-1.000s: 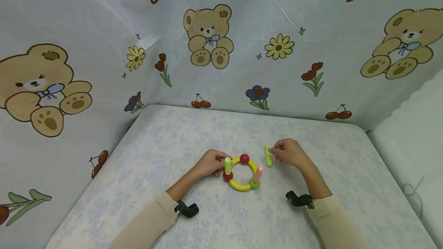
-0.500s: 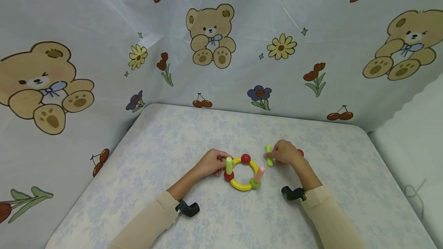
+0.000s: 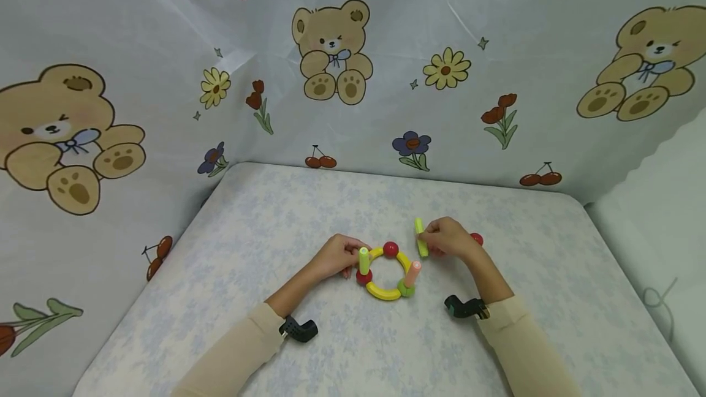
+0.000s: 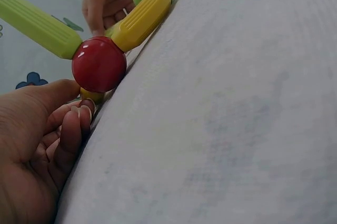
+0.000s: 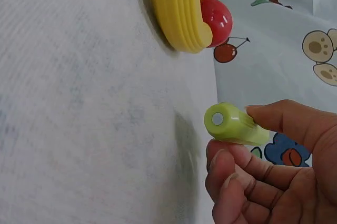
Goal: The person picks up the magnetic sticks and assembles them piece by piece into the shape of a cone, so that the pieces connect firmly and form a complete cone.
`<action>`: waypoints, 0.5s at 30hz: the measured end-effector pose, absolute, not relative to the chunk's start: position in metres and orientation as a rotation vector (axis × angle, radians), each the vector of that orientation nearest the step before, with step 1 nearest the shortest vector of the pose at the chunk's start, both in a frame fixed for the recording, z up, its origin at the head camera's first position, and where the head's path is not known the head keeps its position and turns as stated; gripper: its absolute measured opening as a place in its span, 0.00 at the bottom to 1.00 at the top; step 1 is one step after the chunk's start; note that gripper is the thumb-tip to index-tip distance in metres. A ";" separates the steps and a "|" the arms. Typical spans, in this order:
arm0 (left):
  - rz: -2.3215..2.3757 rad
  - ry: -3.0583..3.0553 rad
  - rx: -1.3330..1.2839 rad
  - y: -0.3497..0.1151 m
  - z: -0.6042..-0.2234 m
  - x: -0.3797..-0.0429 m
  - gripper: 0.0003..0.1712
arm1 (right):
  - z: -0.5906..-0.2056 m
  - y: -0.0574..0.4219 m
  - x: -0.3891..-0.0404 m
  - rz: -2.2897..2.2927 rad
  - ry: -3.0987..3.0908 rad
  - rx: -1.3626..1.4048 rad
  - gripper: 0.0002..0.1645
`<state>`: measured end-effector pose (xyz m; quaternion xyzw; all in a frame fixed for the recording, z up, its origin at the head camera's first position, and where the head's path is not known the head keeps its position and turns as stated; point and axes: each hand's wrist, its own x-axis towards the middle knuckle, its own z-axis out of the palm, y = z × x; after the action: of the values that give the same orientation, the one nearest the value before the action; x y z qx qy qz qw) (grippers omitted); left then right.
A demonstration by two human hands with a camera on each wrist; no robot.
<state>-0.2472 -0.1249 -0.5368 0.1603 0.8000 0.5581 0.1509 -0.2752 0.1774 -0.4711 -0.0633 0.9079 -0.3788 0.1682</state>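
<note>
A ring of curved yellow magnetic sticks (image 3: 383, 293) and balls lies on the table. From its left red ball (image 3: 363, 276) rises a light-green stick (image 3: 364, 262); a salmon stick (image 3: 412, 274) stands tilted on the green ball (image 3: 406, 289). My left hand (image 3: 334, 257) pinches a yellow curved stick beside the left red ball, mostly hidden behind that ball in the left wrist view. Right of the ring, my right hand (image 3: 448, 238) holds another light-green magnetic stick (image 5: 237, 124) between thumb and fingers. A shadow falls on the cloth below this stick, its metal-tipped end facing the camera.
Another red ball (image 3: 477, 238) lies behind my right wrist, partly covered by it. The ring's far red ball (image 3: 390, 250) sits between two yellow sticks. A printed bear curtain (image 3: 331, 139) hangs along the table's back edge.
My right hand has taken hold of the light-green stick and moved it slightly left and away. A red ball shows behind the right wrist. The left hand stays at the ring.
</note>
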 end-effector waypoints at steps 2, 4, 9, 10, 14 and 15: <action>1.604 2.299 0.467 -0.125 -0.537 -0.248 0.11 | -0.469 0.176 -0.274 -1.136 2.575 -0.204 0.15; 1.600 2.301 0.476 -0.125 -0.538 -0.248 0.11 | -0.467 0.174 -0.273 -1.183 2.565 -0.226 0.15; 1.592 2.315 0.478 -0.125 -0.539 -0.248 0.10 | -0.464 0.173 -0.272 -1.259 2.562 -0.287 0.15; 1.595 2.314 0.473 -0.125 -0.539 -0.248 0.10 | -0.464 0.173 -0.272 -1.267 2.567 -0.293 0.16; 1.599 2.317 0.451 -0.125 -0.537 -0.247 0.10 | -0.462 0.169 -0.272 -1.306 2.582 -0.328 0.18; 1.601 2.317 0.446 -0.125 -0.537 -0.247 0.10 | -0.461 0.168 -0.271 -1.314 2.586 -0.346 0.19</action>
<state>-0.2468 -0.1254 -0.5367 0.1547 0.8040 0.5556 0.1446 -0.2712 0.1683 -0.4613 -0.1178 0.8798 -0.4472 0.1100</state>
